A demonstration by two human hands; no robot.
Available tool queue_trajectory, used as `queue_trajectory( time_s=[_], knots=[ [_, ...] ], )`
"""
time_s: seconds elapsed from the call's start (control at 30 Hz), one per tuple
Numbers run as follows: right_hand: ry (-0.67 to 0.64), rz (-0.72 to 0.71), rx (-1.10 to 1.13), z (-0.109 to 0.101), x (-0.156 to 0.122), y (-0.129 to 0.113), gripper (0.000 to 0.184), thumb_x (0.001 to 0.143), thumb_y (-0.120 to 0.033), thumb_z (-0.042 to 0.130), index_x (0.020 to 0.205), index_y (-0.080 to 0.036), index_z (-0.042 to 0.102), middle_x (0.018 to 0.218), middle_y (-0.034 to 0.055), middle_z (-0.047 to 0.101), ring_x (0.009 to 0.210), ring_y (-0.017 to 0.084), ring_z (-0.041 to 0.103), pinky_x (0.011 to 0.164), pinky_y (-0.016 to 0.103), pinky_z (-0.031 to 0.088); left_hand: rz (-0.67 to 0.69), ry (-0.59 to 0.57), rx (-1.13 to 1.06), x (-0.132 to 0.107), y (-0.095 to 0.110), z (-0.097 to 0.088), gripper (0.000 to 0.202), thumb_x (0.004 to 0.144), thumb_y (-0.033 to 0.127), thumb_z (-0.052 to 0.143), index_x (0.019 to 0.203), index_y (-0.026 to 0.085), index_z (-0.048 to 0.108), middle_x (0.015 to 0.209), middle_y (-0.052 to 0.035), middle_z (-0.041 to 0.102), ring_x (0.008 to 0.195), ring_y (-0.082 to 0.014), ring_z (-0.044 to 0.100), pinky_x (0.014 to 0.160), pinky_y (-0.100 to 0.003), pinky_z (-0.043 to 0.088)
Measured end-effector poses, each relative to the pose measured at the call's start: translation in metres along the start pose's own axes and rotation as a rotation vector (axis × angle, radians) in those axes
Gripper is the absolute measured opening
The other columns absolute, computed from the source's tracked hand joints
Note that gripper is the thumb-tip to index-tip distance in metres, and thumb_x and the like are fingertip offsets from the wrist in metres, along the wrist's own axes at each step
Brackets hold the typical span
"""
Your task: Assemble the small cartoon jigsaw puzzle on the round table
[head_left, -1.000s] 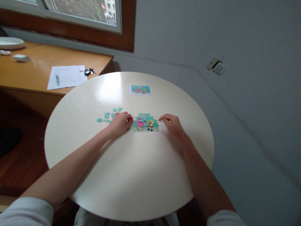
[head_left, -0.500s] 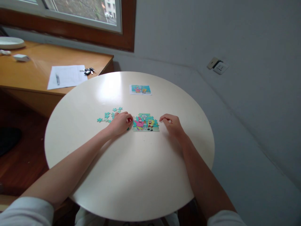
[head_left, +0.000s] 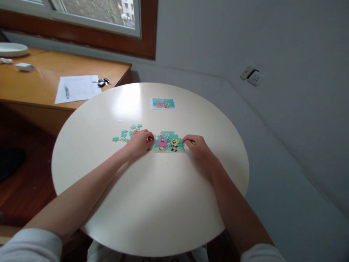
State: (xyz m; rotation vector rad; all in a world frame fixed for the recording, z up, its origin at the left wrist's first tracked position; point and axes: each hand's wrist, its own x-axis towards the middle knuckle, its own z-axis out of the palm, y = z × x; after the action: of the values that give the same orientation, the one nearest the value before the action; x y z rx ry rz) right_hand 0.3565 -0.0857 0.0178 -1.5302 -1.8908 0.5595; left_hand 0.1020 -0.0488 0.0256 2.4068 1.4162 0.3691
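A partly assembled jigsaw puzzle (head_left: 168, 142) with pink, yellow and pale cartoon figures on teal lies on the white round table (head_left: 163, 203). Its top edge is stepped and knobbed. At its left edge rests my left hand (head_left: 140, 141), fingers curled and thumb and forefinger closed. My right hand (head_left: 196, 144) is closed in a pinch, its fingertips at the puzzle's right edge. Whatever either hand's fingertips hold is too small to make out. Loose teal jigsaw pieces (head_left: 124, 133) lie beyond and left of my left hand, which partly hides some.
A picture card (head_left: 163, 104) with the same figures lies farther back on the table. On the wooden desk (head_left: 43, 78) at left are a sheet of paper (head_left: 79, 89), a pen (head_left: 67, 92), keys (head_left: 102, 82) and a white box (head_left: 24, 67). A wall stands behind and right.
My right hand has moved slightly left, bringing its fingertips from beside the puzzle to its right edge. My left hand and the loose pieces stay where they were.
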Motion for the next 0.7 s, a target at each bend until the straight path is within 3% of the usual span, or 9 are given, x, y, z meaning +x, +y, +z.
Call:
queue_trajectory(
  time_s=[0.13,0.23,0.33,0.43,0.6,0.7],
  knots=[
    [0.217,-0.108,-0.003,0.001,0.001,-0.003,0.022,0.073,-0.017,0.043,0.072,-0.020,0.065,0.071,0.0023,0.065,0.064,0.015,0.053,0.065,0.028,0.041,0.015,0.019,-0.006,0.000,-0.001,0.001,0.024,0.079,0.023,0.044,0.080,0.017,0.068,0.079,-0.0054,0.063,0.071,-0.0179,0.058,0.083,-0.038,0.038],
    [0.390,-0.133,-0.019,-0.001,0.000,-0.005,0.022,0.074,-0.016,0.043,0.081,-0.021,0.063,0.078,0.0040,0.065,0.074,0.018,0.056,0.073,0.031,0.044,0.021,0.027,-0.005,0.001,-0.003,0.003,0.025,0.078,0.024,0.044,0.080,0.017,0.068,0.078,-0.0051,0.063,0.070,-0.0178,0.058,0.083,-0.038,0.038],
    [0.456,-0.115,-0.014,-0.005,-0.003,-0.006,0.024,0.072,-0.014,0.042,0.085,-0.021,0.062,0.080,0.0039,0.065,0.078,0.019,0.058,0.077,0.033,0.044,0.027,0.025,-0.006,0.001,-0.003,0.003,0.025,0.079,0.023,0.044,0.081,0.018,0.068,0.078,-0.0049,0.063,0.070,-0.0177,0.059,0.084,-0.038,0.038],
    [0.366,-0.138,-0.044,-0.004,-0.003,-0.005,0.025,0.072,-0.012,0.041,0.075,-0.022,0.064,0.081,0.0039,0.068,0.084,0.020,0.059,0.084,0.035,0.041,0.027,0.024,-0.008,0.000,-0.003,0.003,0.024,0.078,0.022,0.044,0.080,0.017,0.068,0.078,-0.0051,0.063,0.069,-0.0174,0.058,0.084,-0.038,0.039],
    [-0.007,-0.104,-0.135,0.002,0.003,0.003,0.027,0.069,-0.009,0.044,0.063,-0.022,0.067,0.077,0.0010,0.072,0.080,0.018,0.061,0.089,0.036,0.036,0.012,0.018,-0.021,-0.001,0.000,0.000,0.024,0.078,0.021,0.045,0.080,0.017,0.068,0.079,-0.0055,0.063,0.070,-0.0183,0.059,0.083,-0.038,0.039],
    [0.017,-0.100,-0.146,0.001,0.004,0.005,0.027,0.070,-0.010,0.045,0.065,-0.022,0.068,0.078,0.0014,0.073,0.082,0.018,0.061,0.089,0.037,0.035,0.012,0.011,-0.016,0.000,0.001,-0.001,0.024,0.079,0.021,0.045,0.081,0.017,0.068,0.079,-0.0055,0.063,0.070,-0.0180,0.059,0.083,-0.037,0.039]
  ],
)
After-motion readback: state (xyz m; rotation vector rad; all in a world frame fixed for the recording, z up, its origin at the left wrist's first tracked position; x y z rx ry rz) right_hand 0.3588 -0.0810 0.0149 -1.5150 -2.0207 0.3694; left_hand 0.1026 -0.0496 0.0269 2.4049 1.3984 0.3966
